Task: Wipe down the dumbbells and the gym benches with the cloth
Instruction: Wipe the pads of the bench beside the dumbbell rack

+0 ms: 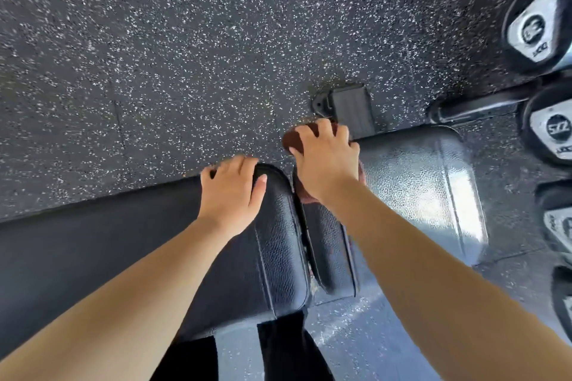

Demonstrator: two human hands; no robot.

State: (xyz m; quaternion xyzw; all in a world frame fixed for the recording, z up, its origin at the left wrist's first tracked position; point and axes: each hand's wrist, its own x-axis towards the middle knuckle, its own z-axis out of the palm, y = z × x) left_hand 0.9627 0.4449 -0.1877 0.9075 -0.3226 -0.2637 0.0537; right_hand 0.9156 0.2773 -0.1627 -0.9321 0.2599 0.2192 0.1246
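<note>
A black padded gym bench lies across the view in two parts: the long back pad [278, 241] and the shorter seat pad [418, 182], with a gap between them. My left hand [230, 192] grips the far corner of the back pad, fingers curled over its edge. My right hand [325, 161] presses a brown cloth [292, 141] onto the far edge of the seat pad by the gap. Most of the cloth is hidden under the hand. Black dumbbells [532, 28] with silver end caps line the right edge.
Dark speckled rubber flooring [185, 56] fills the space beyond the bench. A black bench foot and frame bar [349, 108] sit on the floor just past my right hand. My dark trouser legs [278, 349] stand at the bench's near side.
</note>
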